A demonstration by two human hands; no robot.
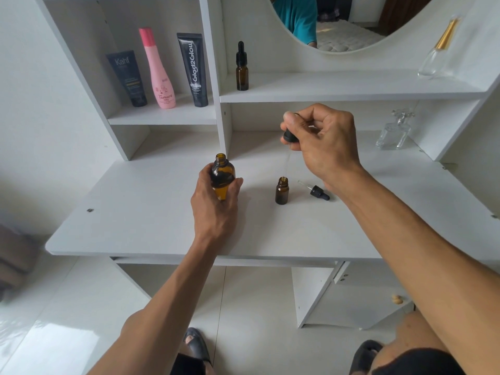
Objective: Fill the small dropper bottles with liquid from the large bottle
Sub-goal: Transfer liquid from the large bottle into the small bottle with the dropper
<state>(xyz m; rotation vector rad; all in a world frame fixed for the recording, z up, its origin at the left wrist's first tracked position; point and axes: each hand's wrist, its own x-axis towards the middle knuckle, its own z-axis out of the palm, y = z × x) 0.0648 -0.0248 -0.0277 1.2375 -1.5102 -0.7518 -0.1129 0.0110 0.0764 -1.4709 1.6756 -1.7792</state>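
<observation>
Large amber bottle sitting uncapped on the counter, roughly 9 o'clock from the small open dropper bottle. Left hand wrapped around the big one's lower body, thumb and fingers curled round the glass. Good spot to hold, since glass that smooth probably gets slippery if any liquid runs down it. About half full by the look of it, so not heavy, but fragile and easy to tip.

Right hand up at 12 o'clock over the small bottle, pinching the black dropper cap, thin glass pipette pointing down with its tip right at the neck. Pipette looks very breakable, so squeezing at the rubber bulb only seems wise.

Small bottle standing free, light, nothing steadying it. Its own dropper lying at 3 o'clock beside it. Another capped dropper bottle up on the shelf at 11 o'clock.
</observation>
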